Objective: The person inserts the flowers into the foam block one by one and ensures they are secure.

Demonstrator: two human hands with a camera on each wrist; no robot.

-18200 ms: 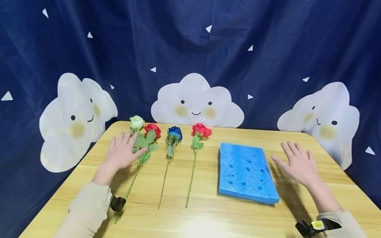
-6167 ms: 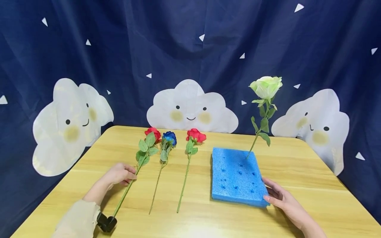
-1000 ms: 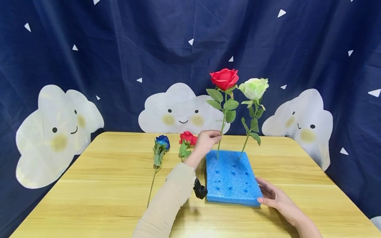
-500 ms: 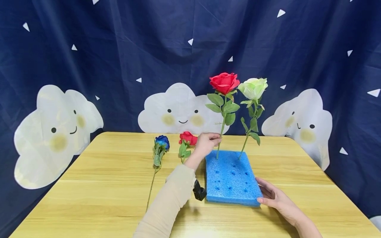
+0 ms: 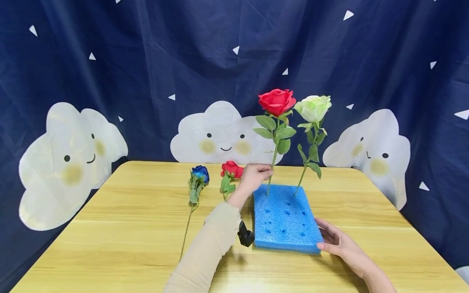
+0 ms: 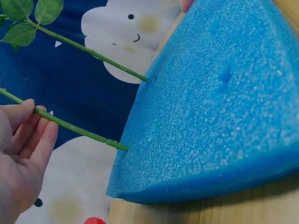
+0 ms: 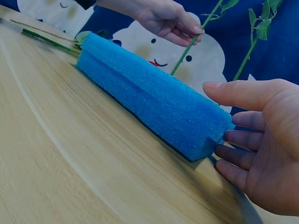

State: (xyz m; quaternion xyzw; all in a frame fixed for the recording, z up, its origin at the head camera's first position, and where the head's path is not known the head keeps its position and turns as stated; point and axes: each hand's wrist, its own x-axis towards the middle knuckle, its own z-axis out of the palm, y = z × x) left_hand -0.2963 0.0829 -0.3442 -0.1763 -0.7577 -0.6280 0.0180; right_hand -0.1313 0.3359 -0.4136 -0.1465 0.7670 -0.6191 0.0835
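Filling the back of the scene, a navy backdrop (image 5: 205, 49) with smiling white clouds (image 5: 223, 118), and below it the pale wooden desk (image 5: 124, 215), far corners rounded, glare toward its near side. Right of the desk's middle, in from the far edge, the blue foam block (image 5: 282, 240) lies flat, and here's the action! A red rose (image 5: 277, 102) stands near the block's far left corner, almost upright; the white-green rose (image 5: 313, 109) rises beside it toward the far right corner, leaning right. Down on the desk, left of the block: the blue rose (image 5: 200, 174), head toward the far edge, and a second red rose (image 5: 231, 170) between it and the block.

Now the hands! The left hand (image 5: 253, 179) has the standing rose's stem pinched between thumb and fingers, not far above the foam. A low hold like that should limit bending; best to press straight along the stem, then test that it stands before letting go. How deep it sits, I can't tell. The right hand (image 5: 340, 246) rests at the block's near right corner, fingers relaxed, nothing clenched; steady pressure there should check any sliding. Tiniest of all, small holes (image 5: 287, 213) dot the block's top.
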